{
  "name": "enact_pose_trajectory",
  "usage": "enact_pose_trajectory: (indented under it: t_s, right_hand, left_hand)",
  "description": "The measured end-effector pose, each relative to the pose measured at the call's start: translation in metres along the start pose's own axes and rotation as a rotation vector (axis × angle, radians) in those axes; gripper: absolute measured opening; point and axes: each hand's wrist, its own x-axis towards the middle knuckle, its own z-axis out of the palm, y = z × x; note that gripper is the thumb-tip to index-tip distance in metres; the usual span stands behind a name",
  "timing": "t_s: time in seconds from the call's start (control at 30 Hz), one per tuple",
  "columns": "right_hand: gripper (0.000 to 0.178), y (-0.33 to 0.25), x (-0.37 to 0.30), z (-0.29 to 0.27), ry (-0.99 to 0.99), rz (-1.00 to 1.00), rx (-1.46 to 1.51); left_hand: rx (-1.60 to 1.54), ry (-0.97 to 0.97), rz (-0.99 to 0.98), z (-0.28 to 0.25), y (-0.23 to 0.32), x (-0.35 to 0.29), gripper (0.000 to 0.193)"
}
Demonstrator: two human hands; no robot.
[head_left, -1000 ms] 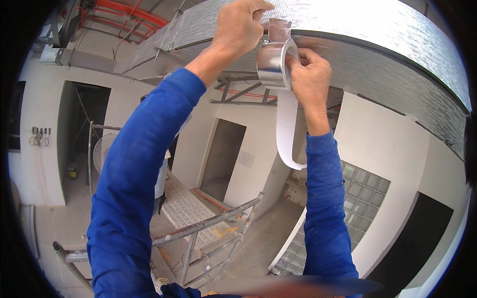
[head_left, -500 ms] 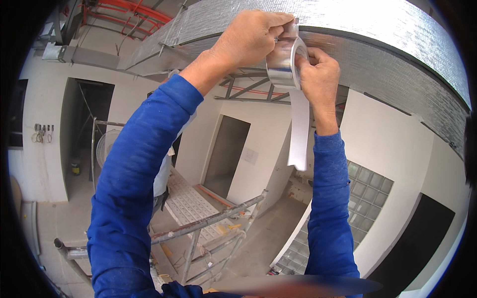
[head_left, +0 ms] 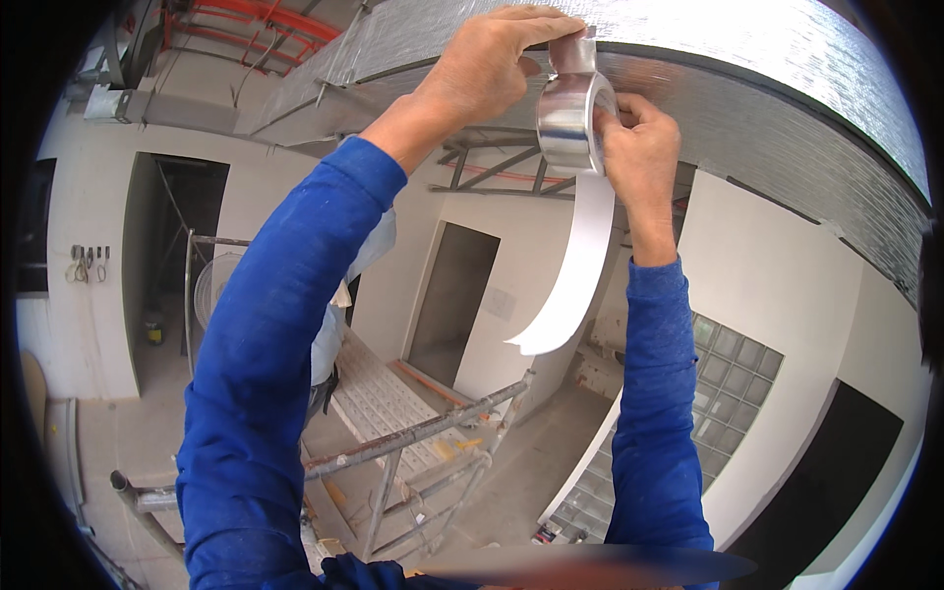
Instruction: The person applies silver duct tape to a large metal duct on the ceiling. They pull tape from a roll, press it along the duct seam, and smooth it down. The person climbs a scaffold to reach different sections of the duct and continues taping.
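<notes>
A roll of silver foil tape [head_left: 567, 128] hangs just below the edge of a foil-wrapped duct [head_left: 678, 108]. My right hand [head_left: 641, 147] grips it from the right, thumb at its core. From the roll's top a short strip of foil tape [head_left: 574, 53] runs up onto the duct's edge. The stretched fingers of my left hand [head_left: 487, 61] lie flat on that strip, with the thumb apart below and off the roll. White backing paper [head_left: 580, 265] dangles from the roll, its loose end curving left.
Metal scaffold rails [head_left: 423, 433] stand below my arms, beside a perforated plank [head_left: 379, 388]. Partly behind my left arm is another person in light clothing [head_left: 327, 339]. A glass-block panel [head_left: 737, 379] sits in the wall at right. A fan [head_left: 211, 285] stands at left.
My left thumb has come away from the tape, and its fingers have flattened over the strip. The roll and right hand have shifted slightly right. The backing paper has swung left.
</notes>
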Motion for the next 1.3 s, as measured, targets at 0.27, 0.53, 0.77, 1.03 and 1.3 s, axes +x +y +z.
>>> enact_pose_trajectory:
  t_s: [0.27,0.53,0.77,1.03,1.3]
  right_hand:
    - [0.029,0.003,0.000,0.000,-0.013,0.004,-0.031]
    - [0.032,0.003,0.000,-0.002,-0.016,-0.029,-0.013]
    - [0.032,0.005,-0.002,-0.005,-0.038,0.005,-0.060]
    - [0.030,0.007,-0.005,-0.004,-0.023,0.048,-0.024]
    - [0.031,0.011,-0.002,-0.003,-0.009,0.062,-0.014]
  left_hand:
    - [0.227,0.269,0.191,0.030,-0.020,0.001,0.036]
    - [0.374,0.200,0.318,0.025,-0.027,0.007,0.020]
    - [0.388,0.189,0.316,0.025,-0.025,0.006,0.019]
    - [0.285,0.199,0.274,0.020,-0.025,-0.004,0.036]
    - [-0.144,-0.054,-0.067,-0.001,-0.012,0.008,0.021]
